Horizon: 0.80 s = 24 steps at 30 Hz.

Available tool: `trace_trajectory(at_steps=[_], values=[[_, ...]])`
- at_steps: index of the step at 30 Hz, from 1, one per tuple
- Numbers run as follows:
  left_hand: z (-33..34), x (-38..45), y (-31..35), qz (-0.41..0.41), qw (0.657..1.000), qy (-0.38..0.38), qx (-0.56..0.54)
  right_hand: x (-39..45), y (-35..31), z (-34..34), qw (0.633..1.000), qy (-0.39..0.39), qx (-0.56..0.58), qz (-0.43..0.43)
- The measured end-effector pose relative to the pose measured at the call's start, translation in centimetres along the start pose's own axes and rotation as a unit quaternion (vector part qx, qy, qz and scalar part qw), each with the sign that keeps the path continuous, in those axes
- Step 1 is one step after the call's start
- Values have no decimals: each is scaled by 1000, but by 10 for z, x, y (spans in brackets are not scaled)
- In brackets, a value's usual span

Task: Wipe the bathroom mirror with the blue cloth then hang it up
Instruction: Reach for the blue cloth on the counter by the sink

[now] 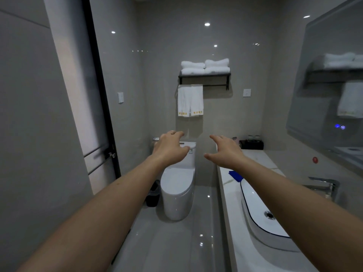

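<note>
Item: blue cloth (236, 176), folded flat on the surface (228, 191), just below your right hand (225, 152) and against the far rim of the basin (255, 209). Likely light, soft and limp, so it will droop; pinch a corner or gather its middle. Fingers (216, 138): both hands spread wide, holding nothing. Left hand (170, 147) hangs over the toilet (177, 191). Mirror (330, 79): right of your right hand.

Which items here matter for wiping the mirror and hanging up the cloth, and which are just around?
For the job: blue cloth on the counter beside the sink; mirror; towel rack; left hand and right hand, both empty.

Just around: toilet, sink, faucet, folded towels, bin.
</note>
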<state>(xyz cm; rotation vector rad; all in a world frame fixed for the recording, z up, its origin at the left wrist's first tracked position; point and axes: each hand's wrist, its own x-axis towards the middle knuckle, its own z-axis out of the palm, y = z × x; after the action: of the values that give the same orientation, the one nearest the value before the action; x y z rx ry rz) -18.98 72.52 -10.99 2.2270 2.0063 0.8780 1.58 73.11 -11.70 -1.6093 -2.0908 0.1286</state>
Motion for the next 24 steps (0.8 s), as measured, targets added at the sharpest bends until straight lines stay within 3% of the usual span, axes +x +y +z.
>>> trace_trajectory(at_steps=[8,24], values=[[40,77,-31,-10,1000,-5,11,93,25,47,1000,2,22,-7],[116,337,-60,-17,998,10,65,363,109,106,998,-12,48,-24]])
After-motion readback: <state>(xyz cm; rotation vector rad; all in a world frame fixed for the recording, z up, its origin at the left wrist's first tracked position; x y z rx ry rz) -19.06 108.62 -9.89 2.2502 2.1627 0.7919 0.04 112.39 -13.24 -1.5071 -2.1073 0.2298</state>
